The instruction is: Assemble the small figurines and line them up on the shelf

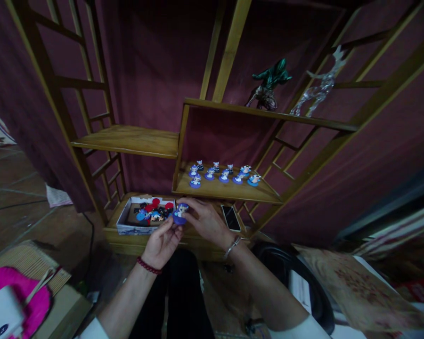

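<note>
A small purple-haired figurine (180, 215) on a round purple base is held between both hands, in front of the shelf. My left hand (165, 238) grips its base from below, with a dark red bead bracelet on the wrist. Fingers of my right hand (205, 220) close on its right side and top; a silver bangle circles that wrist. Just behind my left hand stands an open box (127, 230) with a jumble of red, blue and black figurines (151, 211). Above, several figurines (224, 176) stand in rows on the low shelf board (212, 189).
A phone (231, 218) lies right of my right hand on the bottom board. Higher up stand a green and brown statue (269, 87) and a clear deer ornament (320, 89). Wooden posts (229, 52) frame the shelf. A black round seat (293, 268) is at the lower right.
</note>
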The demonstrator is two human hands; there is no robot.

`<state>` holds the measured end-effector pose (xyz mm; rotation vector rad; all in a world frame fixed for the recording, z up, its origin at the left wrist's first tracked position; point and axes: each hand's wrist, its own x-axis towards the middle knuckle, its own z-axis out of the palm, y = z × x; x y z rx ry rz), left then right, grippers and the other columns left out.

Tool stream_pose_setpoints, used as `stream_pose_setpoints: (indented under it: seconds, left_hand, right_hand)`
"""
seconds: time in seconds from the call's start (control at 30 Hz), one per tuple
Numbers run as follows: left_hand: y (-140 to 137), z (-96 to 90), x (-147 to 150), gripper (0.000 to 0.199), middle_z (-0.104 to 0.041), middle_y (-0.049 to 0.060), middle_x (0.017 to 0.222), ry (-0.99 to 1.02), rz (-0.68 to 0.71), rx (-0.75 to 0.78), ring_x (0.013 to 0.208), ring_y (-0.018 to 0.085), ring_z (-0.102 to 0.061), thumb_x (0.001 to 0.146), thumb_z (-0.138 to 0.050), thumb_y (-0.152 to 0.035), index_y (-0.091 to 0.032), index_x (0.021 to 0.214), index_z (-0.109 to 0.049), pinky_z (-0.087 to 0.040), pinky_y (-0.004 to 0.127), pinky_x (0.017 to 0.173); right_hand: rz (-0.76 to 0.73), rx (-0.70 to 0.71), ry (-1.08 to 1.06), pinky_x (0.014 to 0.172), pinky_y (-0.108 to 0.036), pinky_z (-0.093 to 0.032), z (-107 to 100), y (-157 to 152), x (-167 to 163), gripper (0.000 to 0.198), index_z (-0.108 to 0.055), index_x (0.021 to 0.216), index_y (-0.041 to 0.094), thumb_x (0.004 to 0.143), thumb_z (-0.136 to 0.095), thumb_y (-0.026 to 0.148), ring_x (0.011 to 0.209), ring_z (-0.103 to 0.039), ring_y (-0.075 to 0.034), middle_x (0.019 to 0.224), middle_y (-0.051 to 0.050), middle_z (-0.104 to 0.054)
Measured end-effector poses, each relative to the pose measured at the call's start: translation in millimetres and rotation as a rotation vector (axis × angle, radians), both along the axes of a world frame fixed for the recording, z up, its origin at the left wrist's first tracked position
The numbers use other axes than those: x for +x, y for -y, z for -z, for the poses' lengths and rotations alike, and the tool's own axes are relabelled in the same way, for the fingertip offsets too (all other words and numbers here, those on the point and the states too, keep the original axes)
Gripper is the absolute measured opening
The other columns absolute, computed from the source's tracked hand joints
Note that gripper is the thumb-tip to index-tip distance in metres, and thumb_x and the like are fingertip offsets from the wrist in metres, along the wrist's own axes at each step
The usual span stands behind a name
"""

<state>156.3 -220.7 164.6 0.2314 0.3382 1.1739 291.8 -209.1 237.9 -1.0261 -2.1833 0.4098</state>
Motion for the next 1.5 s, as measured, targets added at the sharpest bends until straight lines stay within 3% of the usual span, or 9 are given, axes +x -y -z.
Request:
stream_pose_setpoints:
  seconds: [0.57,0.93,1.13,1.5]
  left_hand:
    - [3,-1.1,-48,0.009,-0.056,0.003,0.075,0.082,-0.162,0.047,0.058,0.005,-0.048,0.070,-0.063,-0.015,-0.010,0.077,-0.059,-0.042,0.015,0.050]
    - [1,6.0,-73,0.015,-0.058,0.002,0.076,0.068,-0.203,0.056,0.060,0.005,-0.049,0.066,-0.067,-0.016,-0.012,0.079,-0.061,-0.042,0.016,0.054]
    - [0,8.5,-78,0.015,-0.056,0.001,0.071,0.058,-0.193,0.073,0.058,0.005,-0.047,0.066,-0.067,-0.018,-0.011,0.078,-0.061,-0.041,0.015,0.052]
    - [2,7.7,-57,0.013,-0.056,0.001,0.071,0.038,-0.159,0.054,0.060,0.006,-0.049,0.064,-0.068,-0.017,-0.011,0.073,-0.061,-0.042,0.016,0.054]
  right_hand:
    - [-0.159,0.016,0.060,0.087,-0.027,-0.040,-16,-11,-61,0.027,-0.052,0.106,0.023,0.080,-0.048,0.017,0.097,-0.053,-0.013,0.105,-0.001,-0.059]
    - [-0.138,0.026,0.177,0.088,-0.029,-0.040,-18,-15,-90,0.027,-0.051,0.108,0.025,0.081,-0.047,0.021,0.099,-0.053,-0.014,0.106,-0.001,-0.059]
    - [-0.150,0.009,0.172,0.088,-0.029,-0.040,-16,-17,-92,0.027,-0.051,0.109,0.025,0.082,-0.047,0.022,0.100,-0.052,-0.014,0.108,-0.001,-0.058]
    - [-0.197,-0.014,0.138,0.088,-0.027,-0.040,-12,-18,-68,0.029,-0.050,0.110,0.024,0.082,-0.047,0.018,0.100,-0.052,-0.012,0.108,-0.001,-0.058]
